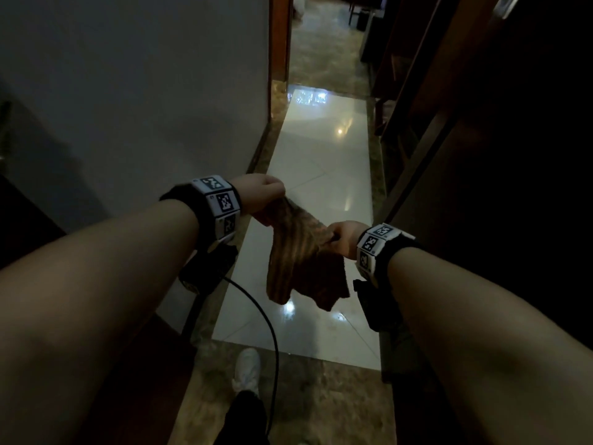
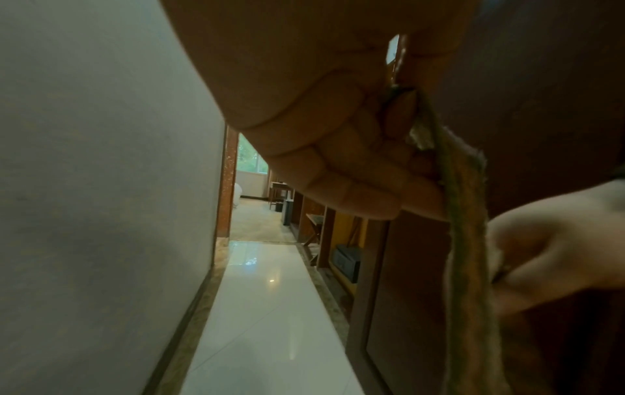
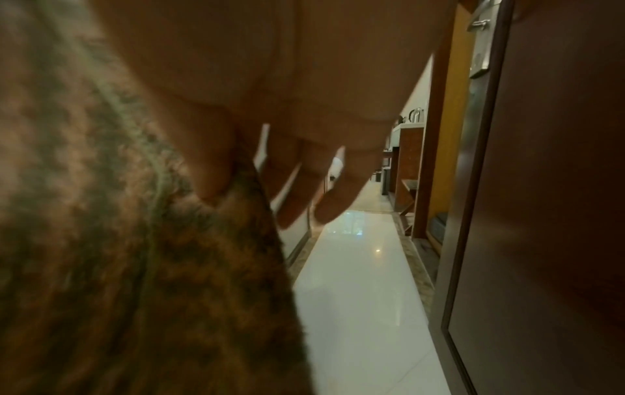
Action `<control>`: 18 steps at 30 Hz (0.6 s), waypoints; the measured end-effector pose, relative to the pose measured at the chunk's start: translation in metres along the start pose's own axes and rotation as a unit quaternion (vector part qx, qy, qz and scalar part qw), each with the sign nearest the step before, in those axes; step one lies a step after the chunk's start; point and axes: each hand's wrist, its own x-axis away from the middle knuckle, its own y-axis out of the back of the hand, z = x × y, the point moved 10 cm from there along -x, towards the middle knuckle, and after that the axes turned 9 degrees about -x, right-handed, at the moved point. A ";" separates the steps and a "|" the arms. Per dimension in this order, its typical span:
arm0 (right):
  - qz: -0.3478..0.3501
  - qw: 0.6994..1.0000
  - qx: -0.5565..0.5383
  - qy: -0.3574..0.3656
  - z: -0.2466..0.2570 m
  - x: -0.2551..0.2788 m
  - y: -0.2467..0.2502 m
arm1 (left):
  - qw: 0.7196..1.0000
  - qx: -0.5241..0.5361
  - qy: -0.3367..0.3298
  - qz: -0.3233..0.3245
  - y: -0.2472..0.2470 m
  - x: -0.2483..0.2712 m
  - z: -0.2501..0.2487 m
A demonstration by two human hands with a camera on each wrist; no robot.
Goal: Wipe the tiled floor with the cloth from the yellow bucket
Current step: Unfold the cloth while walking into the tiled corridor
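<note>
A brown ribbed cloth (image 1: pixel 298 258) hangs in the air between both hands, over the glossy white tiled floor (image 1: pixel 324 162) of a narrow corridor. My left hand (image 1: pixel 260 197) grips its upper left corner with curled fingers. My right hand (image 1: pixel 341 236) pinches the upper right corner. The left wrist view has the fingers (image 2: pixel 355 171) curled round the cloth edge (image 2: pixel 463 240), with the right hand (image 2: pixel 548 256) beyond. In the right wrist view the cloth (image 3: pixel 135 254) fills the left side, pinched by the thumb (image 3: pixel 216 160). The yellow bucket is not in view.
A grey wall (image 1: pixel 144 91) bounds the corridor on the left; dark wooden doors and shelving (image 1: pixel 465 139) line the right. A black cable (image 1: pixel 256 303) hangs from my left wrist. My white shoe (image 1: pixel 247 370) stands on the brown marble border. An open room lies beyond the doorway (image 1: pixel 321 43).
</note>
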 end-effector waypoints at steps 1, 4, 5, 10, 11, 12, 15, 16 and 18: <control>-0.008 1.000 0.006 -0.006 -0.001 -0.011 0.006 | 1.000 0.001 -0.005 0.006 0.003 -0.009 -0.005; -0.046 0.998 0.020 -0.026 -0.001 -0.045 0.029 | 0.999 -0.019 -0.038 0.002 0.016 -0.035 -0.027; -0.057 0.998 0.018 -0.032 0.001 -0.056 0.038 | 0.998 -0.023 -0.052 0.005 0.022 -0.045 -0.034; -0.054 0.992 -0.096 -0.053 0.015 -0.106 0.065 | 0.994 0.020 -0.083 0.068 0.045 -0.089 -0.058; -0.059 0.990 -0.113 -0.057 0.017 -0.114 0.071 | 0.994 0.022 -0.082 0.065 0.053 -0.096 -0.061; -0.067 0.988 -0.122 -0.058 0.019 -0.121 0.077 | 0.994 0.022 -0.082 0.062 0.061 -0.103 -0.065; -0.069 0.982 -0.169 -0.058 0.026 -0.136 0.085 | 0.993 0.025 -0.096 0.060 0.075 -0.123 -0.076; -0.051 0.977 -0.198 -0.053 0.029 -0.140 0.082 | 0.993 0.035 -0.095 0.065 0.078 -0.128 -0.078; -0.007 0.975 -0.217 -0.052 0.031 -0.149 0.070 | 0.991 0.064 -0.085 0.075 0.080 -0.139 -0.080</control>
